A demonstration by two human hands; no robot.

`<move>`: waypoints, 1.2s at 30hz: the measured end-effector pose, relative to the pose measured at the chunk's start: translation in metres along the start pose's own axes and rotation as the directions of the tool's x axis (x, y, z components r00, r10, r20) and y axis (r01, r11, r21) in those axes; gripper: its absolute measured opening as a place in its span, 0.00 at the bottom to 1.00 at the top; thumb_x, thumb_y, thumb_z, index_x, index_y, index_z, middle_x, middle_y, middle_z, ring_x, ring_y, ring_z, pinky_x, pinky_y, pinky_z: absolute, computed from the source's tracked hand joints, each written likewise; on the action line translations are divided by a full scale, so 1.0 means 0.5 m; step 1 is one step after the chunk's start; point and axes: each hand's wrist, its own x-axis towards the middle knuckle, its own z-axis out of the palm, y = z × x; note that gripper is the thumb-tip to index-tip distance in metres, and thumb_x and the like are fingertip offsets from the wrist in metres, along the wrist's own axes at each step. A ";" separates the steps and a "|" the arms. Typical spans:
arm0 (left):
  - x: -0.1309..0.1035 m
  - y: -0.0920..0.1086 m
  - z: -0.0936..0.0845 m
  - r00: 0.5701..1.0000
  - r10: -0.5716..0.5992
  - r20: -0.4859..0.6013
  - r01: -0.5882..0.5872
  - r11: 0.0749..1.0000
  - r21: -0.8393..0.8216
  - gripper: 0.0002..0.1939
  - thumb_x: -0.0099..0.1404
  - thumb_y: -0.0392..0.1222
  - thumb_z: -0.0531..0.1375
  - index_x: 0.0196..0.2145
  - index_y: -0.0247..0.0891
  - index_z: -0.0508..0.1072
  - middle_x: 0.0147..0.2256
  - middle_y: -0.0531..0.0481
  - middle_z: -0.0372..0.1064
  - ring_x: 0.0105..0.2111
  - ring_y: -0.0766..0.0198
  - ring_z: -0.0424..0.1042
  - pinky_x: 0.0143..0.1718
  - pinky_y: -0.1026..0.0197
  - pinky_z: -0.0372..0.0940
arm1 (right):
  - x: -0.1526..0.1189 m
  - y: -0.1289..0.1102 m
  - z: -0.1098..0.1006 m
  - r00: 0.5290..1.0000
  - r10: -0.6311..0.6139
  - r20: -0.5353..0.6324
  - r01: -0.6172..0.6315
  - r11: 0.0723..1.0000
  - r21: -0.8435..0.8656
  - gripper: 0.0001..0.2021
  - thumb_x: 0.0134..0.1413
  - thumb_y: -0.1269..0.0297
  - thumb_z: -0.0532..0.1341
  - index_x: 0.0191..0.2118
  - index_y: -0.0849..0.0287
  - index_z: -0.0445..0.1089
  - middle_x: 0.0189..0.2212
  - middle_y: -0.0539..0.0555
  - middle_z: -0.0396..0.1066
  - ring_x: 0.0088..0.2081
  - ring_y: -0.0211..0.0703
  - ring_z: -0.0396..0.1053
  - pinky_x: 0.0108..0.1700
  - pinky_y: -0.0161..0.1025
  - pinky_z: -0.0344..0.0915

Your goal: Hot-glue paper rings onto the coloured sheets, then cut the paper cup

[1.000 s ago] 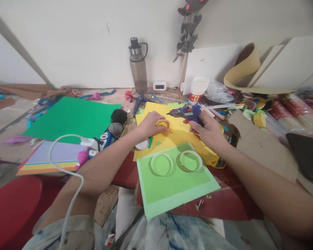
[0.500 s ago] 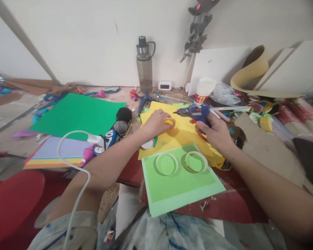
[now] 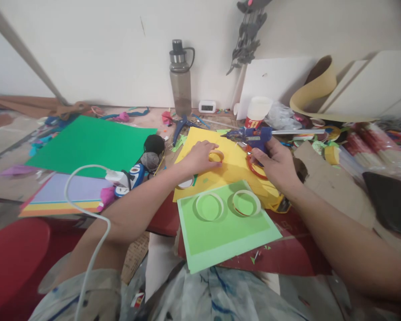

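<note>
My left hand point(image 3: 202, 158) pinches a small yellow ring point(image 3: 216, 155) above yellow paper point(image 3: 195, 141). My right hand point(image 3: 276, 162) is closed round a blue glue gun point(image 3: 245, 135), whose tip points left above the ring; a clear glue stick point(image 3: 297, 131) sticks out of its back. Just beneath the gun, a red-orange ring point(image 3: 254, 167) is partly hidden by my right hand. Nearer me, two pale rings, one on the left point(image 3: 197, 207) and one on the right point(image 3: 258, 206), lie on light green sheets point(image 3: 220, 245).
Green paper point(image 3: 96, 142) and a stack of coloured sheets point(image 3: 67, 191) lie left, near black yarn point(image 3: 154, 144) and a white cable point(image 3: 102, 240). A bottle point(image 3: 181, 89), small clock point(image 3: 207, 106) and paper cup point(image 3: 258, 111) stand behind. Cardboard point(image 3: 334, 187) and a dark phone-like slab point(image 3: 389, 203) lie right.
The whole view has shifted slightly, with things sitting further left. More of the red-orange ring shows beside my right hand. Both hands keep their holds on the ring and the glue gun.
</note>
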 end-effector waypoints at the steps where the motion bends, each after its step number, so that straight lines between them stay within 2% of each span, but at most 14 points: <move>1: 0.002 -0.001 0.000 1.000 0.004 0.006 -0.004 1.000 0.007 0.29 0.65 0.47 0.68 0.62 0.35 0.75 0.63 0.36 0.73 0.64 0.43 0.70 0.69 0.45 0.62 | 0.000 -0.004 0.001 1.000 0.001 0.001 -0.001 1.000 -0.001 0.15 0.59 0.50 0.66 0.47 0.51 0.73 0.32 0.51 0.76 0.29 0.45 0.71 0.34 0.45 0.71; 4: 0.005 -0.011 -0.004 0.997 0.056 0.044 -0.057 0.998 0.004 0.28 0.66 0.41 0.65 0.62 0.37 0.74 0.64 0.39 0.73 0.67 0.44 0.67 0.71 0.45 0.59 | -0.001 -0.013 0.003 1.000 0.001 0.010 -0.001 1.000 0.000 0.13 0.58 0.51 0.67 0.44 0.52 0.73 0.33 0.52 0.77 0.28 0.44 0.70 0.33 0.45 0.71; 7: 0.002 -0.020 -0.012 0.993 0.091 0.072 -0.088 0.995 -0.043 0.32 0.65 0.41 0.65 0.66 0.40 0.71 0.67 0.41 0.70 0.69 0.45 0.65 0.72 0.45 0.58 | -0.002 -0.017 0.004 1.000 -0.012 0.010 0.012 1.000 0.010 0.12 0.58 0.52 0.67 0.44 0.52 0.73 0.36 0.53 0.79 0.28 0.44 0.70 0.33 0.46 0.71; 10: -0.001 -0.019 -0.016 0.998 0.044 0.041 -0.041 0.997 -0.058 0.39 0.62 0.45 0.70 0.69 0.36 0.68 0.68 0.37 0.67 0.69 0.44 0.65 0.72 0.44 0.58 | -0.002 -0.016 0.004 1.000 -0.017 0.005 0.017 1.000 0.026 0.14 0.58 0.52 0.67 0.46 0.51 0.74 0.38 0.53 0.80 0.28 0.44 0.71 0.34 0.47 0.72; 12: 0.002 -0.013 -0.012 1.000 0.002 0.025 -0.002 1.000 -0.025 0.41 0.60 0.47 0.73 0.68 0.33 0.69 0.66 0.34 0.69 0.67 0.41 0.67 0.70 0.43 0.60 | -0.002 -0.015 0.003 1.000 -0.010 0.008 0.009 1.000 0.016 0.15 0.58 0.51 0.66 0.47 0.51 0.74 0.38 0.53 0.80 0.29 0.45 0.72 0.36 0.47 0.73; 16: 0.012 -0.011 -0.001 0.999 -0.011 0.033 0.010 1.000 0.024 0.37 0.60 0.43 0.72 0.65 0.34 0.72 0.63 0.36 0.73 0.64 0.41 0.70 0.68 0.43 0.62 | -0.002 -0.010 0.001 1.000 -0.011 0.004 0.011 1.000 -0.002 0.16 0.59 0.51 0.66 0.49 0.50 0.74 0.36 0.52 0.79 0.29 0.46 0.73 0.37 0.48 0.73; 22: 0.011 -0.043 -0.022 0.999 0.013 0.048 -0.011 0.999 -0.046 0.41 0.60 0.40 0.69 0.70 0.37 0.66 0.64 0.40 0.74 0.65 0.46 0.70 0.67 0.47 0.65 | -0.003 -0.006 -0.001 1.000 -0.024 -0.013 0.024 1.000 -0.004 0.14 0.60 0.53 0.65 0.49 0.51 0.73 0.35 0.52 0.76 0.30 0.46 0.72 0.38 0.47 0.71; 26: 0.011 -0.052 -0.028 0.999 -0.009 0.038 0.012 0.997 -0.073 0.46 0.57 0.46 0.73 0.70 0.32 0.66 0.68 0.35 0.68 0.65 0.44 0.70 0.68 0.46 0.63 | -0.005 -0.010 0.000 0.999 -0.031 -0.016 0.031 0.999 0.014 0.13 0.60 0.55 0.65 0.49 0.51 0.73 0.38 0.52 0.78 0.29 0.44 0.72 0.37 0.46 0.70; 29: 0.014 -0.050 -0.020 1.000 -0.027 0.016 0.028 0.998 -0.063 0.43 0.59 0.47 0.72 0.68 0.30 0.69 0.65 0.33 0.71 0.64 0.44 0.71 0.68 0.47 0.64 | -0.007 -0.014 0.003 1.000 -0.030 -0.008 0.031 0.999 0.024 0.13 0.60 0.55 0.65 0.49 0.52 0.73 0.40 0.53 0.80 0.29 0.43 0.72 0.36 0.45 0.70; 31: 0.015 -0.049 -0.017 1.000 -0.005 0.024 0.006 0.998 -0.068 0.41 0.59 0.46 0.71 0.68 0.32 0.69 0.63 0.36 0.74 0.62 0.46 0.73 0.66 0.48 0.66 | -0.007 -0.016 0.005 0.999 -0.032 -0.009 0.032 0.999 0.021 0.13 0.60 0.55 0.64 0.49 0.52 0.73 0.40 0.53 0.80 0.30 0.43 0.72 0.36 0.44 0.71; 36: 0.015 -0.059 -0.030 0.992 0.065 0.107 -0.055 0.994 -0.099 0.40 0.57 0.44 0.70 0.67 0.39 0.70 0.62 0.40 0.75 0.60 0.48 0.75 0.63 0.50 0.68 | -0.007 -0.019 0.006 0.999 -0.050 -0.007 0.050 0.999 0.003 0.14 0.59 0.57 0.64 0.48 0.53 0.73 0.38 0.52 0.79 0.29 0.43 0.72 0.36 0.45 0.71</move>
